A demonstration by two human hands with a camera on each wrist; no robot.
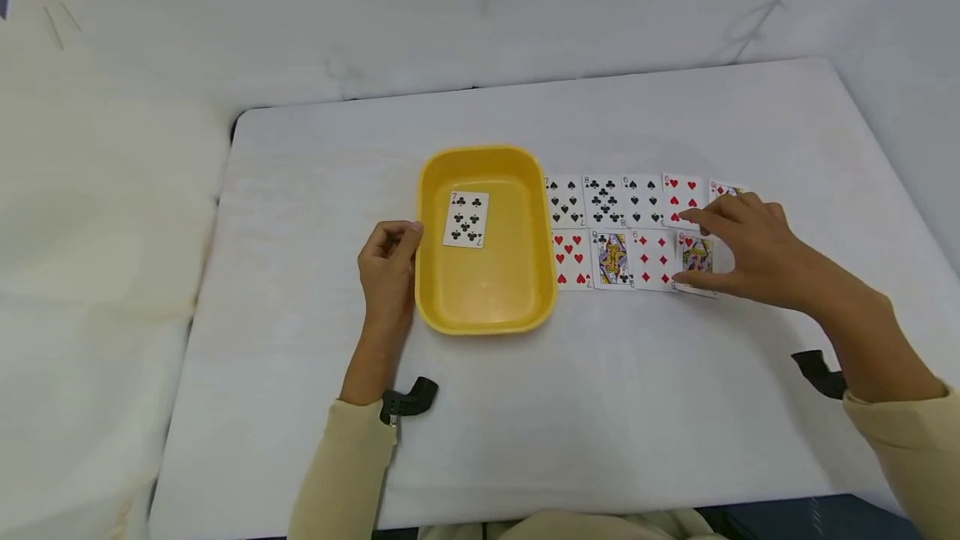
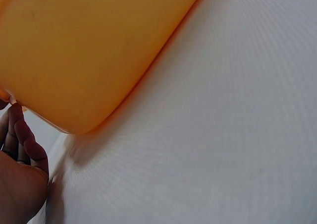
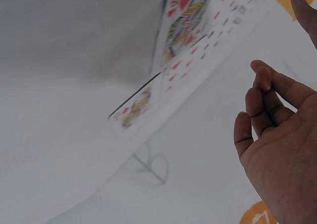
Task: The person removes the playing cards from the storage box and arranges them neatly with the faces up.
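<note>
Here, yellow tray (image 1: 487,307), rounded corners, one card (image 1: 467,220) inside

The left hand (image 1: 387,267) rests on its side, thumb up top, with the fingers (image 2: 22,135) curled in a little. Its arm comes straight up from the bottom, in a pale yellow sleeve, and a black strap sits at the wrist. The right hand (image 1: 742,247) is out to the right, palm down, held low. Its fingers (image 3: 260,95) are loose and a bit bent, and the pointing finger sticks out to the left. That arm comes in from the bottom right corner, with a black strap too
</note>
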